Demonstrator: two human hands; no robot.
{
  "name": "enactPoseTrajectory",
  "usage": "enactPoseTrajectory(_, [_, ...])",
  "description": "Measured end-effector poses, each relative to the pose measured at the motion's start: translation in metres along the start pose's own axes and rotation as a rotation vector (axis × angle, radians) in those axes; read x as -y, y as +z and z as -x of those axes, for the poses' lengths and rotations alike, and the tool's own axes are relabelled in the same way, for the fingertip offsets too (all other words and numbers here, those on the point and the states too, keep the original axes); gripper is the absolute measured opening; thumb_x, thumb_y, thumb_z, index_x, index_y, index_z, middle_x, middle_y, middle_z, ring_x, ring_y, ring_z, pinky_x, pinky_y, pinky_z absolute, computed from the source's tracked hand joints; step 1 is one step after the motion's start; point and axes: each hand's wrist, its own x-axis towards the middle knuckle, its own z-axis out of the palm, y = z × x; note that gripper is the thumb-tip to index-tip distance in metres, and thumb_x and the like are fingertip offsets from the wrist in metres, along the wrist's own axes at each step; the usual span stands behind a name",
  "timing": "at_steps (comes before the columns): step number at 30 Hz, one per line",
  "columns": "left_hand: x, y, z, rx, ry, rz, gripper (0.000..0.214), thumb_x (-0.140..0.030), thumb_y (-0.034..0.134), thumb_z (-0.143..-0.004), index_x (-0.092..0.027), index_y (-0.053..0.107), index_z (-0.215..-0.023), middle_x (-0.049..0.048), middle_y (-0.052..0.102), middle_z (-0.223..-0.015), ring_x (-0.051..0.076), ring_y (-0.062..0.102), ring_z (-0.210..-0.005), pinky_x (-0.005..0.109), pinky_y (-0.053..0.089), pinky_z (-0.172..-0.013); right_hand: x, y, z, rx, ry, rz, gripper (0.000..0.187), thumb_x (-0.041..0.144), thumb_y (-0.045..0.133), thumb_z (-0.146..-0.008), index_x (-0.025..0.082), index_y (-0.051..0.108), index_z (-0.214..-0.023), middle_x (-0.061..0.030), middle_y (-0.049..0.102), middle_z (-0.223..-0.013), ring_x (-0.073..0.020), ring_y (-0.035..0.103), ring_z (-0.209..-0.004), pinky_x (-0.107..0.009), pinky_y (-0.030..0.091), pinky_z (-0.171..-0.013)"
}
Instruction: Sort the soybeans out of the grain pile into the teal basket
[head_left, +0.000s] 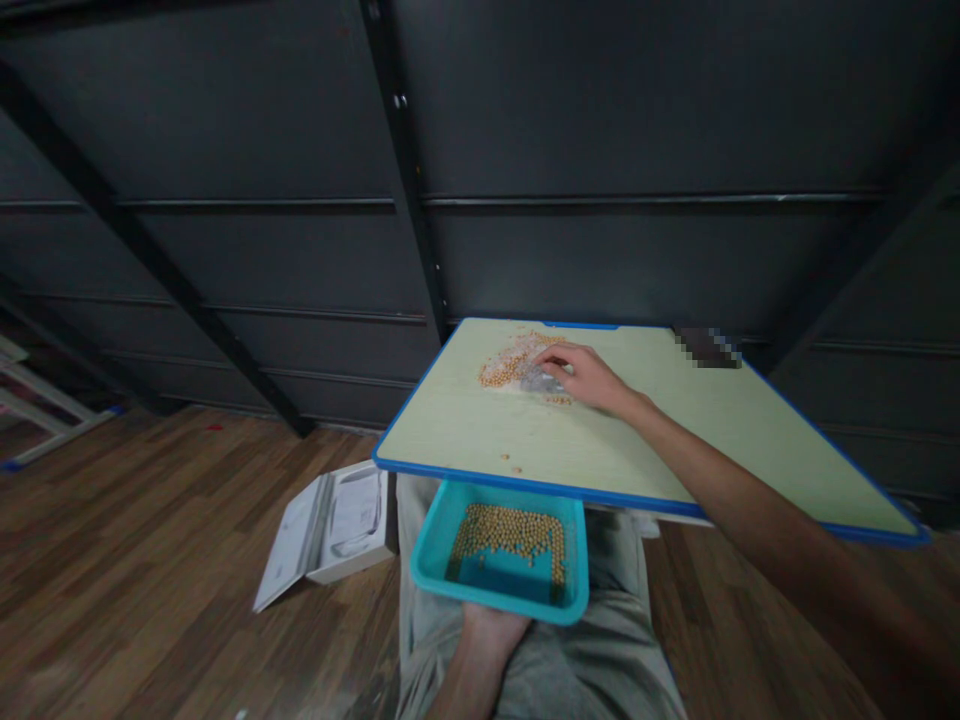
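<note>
My right hand (585, 375) reaches across the pale green, blue-edged tabletop (675, 430) and rests with curled fingers on a clear plastic bag (538, 378) lying in a pile of yellow beans (504, 366). A few stray beans (513, 463) lie nearer the front edge. Below that edge, my left hand (491, 630) holds up a turquoise tray (498, 590) from underneath; its fingers are hidden by the tray. The tray holds many beans (510, 532) and hovers over my lap.
An open white box (330, 525) lies on the wooden floor to the left. A dark metal wall with diagonal beams (405, 170) stands behind the table. A small dark object (705, 347) sits at the table's far right corner.
</note>
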Motion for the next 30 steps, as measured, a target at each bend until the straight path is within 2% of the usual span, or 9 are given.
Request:
enactPoseTrajectory(5, [0.001,-0.002,0.000,-0.003,0.007,0.006,0.044,-0.043,0.030,-0.093,-0.032,0.065,-0.117,0.0031,0.072,-0.118,0.023,0.062,-0.114,0.050,0.034,-0.109,-0.007,-0.001,0.000,-0.074,-0.007,0.043,0.021,0.020,0.050,-0.093,0.023,0.068,-0.102,-0.0052,0.069,-0.108,-0.0210,0.060,-0.104,-0.035,0.043,-0.095])
enactPoseTrajectory(16, [0.001,-0.001,-0.001,-0.005,0.013,0.023,0.043,-0.042,0.031,-0.094,-0.030,0.064,-0.119,0.0039,0.072,-0.117,0.023,0.063,-0.112,0.050,0.034,-0.109,-0.002,0.000,0.000,-0.017,-0.005,0.033,0.020,0.018,0.053,-0.091,0.025,0.069,-0.100,-0.0041,0.070,-0.106,-0.0214,0.061,-0.103,-0.038,0.045,-0.095])
enactPoseTrajectory(23, [0.001,-0.003,0.000,-0.004,0.013,0.045,0.043,-0.042,0.030,-0.094,-0.035,0.063,-0.120,0.0025,0.071,-0.119,0.022,0.064,-0.109,0.051,0.030,-0.112,-0.001,0.003,0.000,0.000,-0.075,0.018,0.022,0.015,0.052,-0.090,0.024,0.069,-0.101,-0.0038,0.071,-0.103,-0.0207,0.063,-0.100,-0.038,0.046,-0.093])
enactPoseTrajectory(30, [0.002,-0.008,0.000,-0.026,0.020,0.061,0.041,-0.045,0.033,-0.093,-0.035,0.068,-0.112,0.0018,0.074,-0.113,0.023,0.065,-0.109,0.051,0.031,-0.111,-0.001,0.006,0.001,0.028,-0.100,0.014,0.023,0.015,0.053,-0.091,0.026,0.069,-0.103,-0.0034,0.071,-0.105,-0.0201,0.063,-0.101,-0.037,0.046,-0.093])
